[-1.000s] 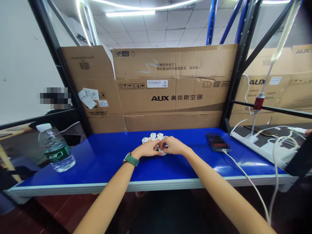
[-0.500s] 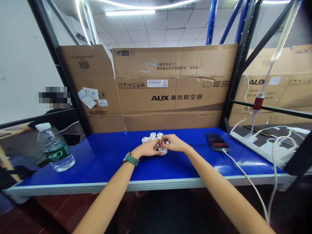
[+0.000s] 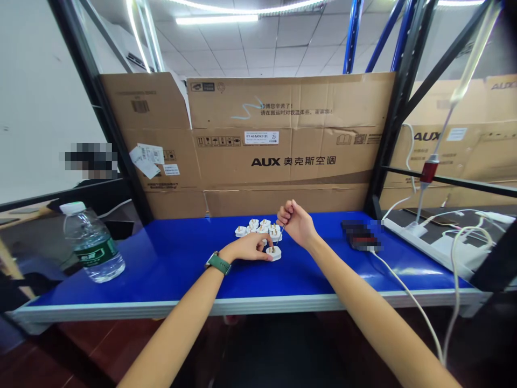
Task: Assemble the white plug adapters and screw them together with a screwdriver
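Observation:
A white plug (image 3: 275, 255) with metal pins facing up sits on the blue tabletop. My left hand (image 3: 252, 247), with a green-strapped watch at its wrist, grips its left side between thumb and finger. Above and to the right, my right hand (image 3: 298, 222) is closed around a screwdriver (image 3: 280, 235). Only the thin shaft shows, slanting down toward the plug's pins; the fingers hide the handle. Just behind stand several more white plugs (image 3: 253, 223) in a cluster, pins up.
On the left stands a water bottle (image 3: 93, 245). A dark device (image 3: 358, 235) with a white cable (image 3: 407, 293) lies on the right, near a power strip (image 3: 436, 249). A cardboard panel (image 3: 283, 178) closes off the back. A person (image 3: 95, 161) is beyond the left side.
My right hand has lifted and turned upright, and the screwdriver's shaft now shows. My left hand stays at the front plug, which is now more exposed.

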Demonstrator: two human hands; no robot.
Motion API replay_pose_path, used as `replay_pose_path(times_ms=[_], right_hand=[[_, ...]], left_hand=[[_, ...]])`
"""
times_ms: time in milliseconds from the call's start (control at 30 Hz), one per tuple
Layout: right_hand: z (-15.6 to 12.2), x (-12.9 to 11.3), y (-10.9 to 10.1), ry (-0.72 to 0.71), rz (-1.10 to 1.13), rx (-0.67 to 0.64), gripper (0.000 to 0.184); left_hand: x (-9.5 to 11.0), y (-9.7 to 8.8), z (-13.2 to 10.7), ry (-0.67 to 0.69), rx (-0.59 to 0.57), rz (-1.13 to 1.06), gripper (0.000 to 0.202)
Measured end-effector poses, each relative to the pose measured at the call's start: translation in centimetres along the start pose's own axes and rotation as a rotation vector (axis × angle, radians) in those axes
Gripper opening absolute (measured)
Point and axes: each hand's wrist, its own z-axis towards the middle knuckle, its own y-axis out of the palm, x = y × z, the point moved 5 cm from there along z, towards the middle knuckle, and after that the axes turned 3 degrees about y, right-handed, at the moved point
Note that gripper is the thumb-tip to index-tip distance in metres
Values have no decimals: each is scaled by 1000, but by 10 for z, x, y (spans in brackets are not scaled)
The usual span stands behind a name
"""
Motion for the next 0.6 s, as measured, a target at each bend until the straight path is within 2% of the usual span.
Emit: replay_pose_path(times_ms=[133, 333, 600], right_hand=[[-2, 6, 4, 55, -29, -21, 37], [-1, 17, 5, 94, -129, -45, 40], [-1, 18, 1, 94, -210, -9, 43]], left_hand=[[6, 4, 1, 16, -47, -39, 56], [6, 4, 1, 26, -40, -64, 54], [7, 3, 0, 33, -37, -41, 54]])
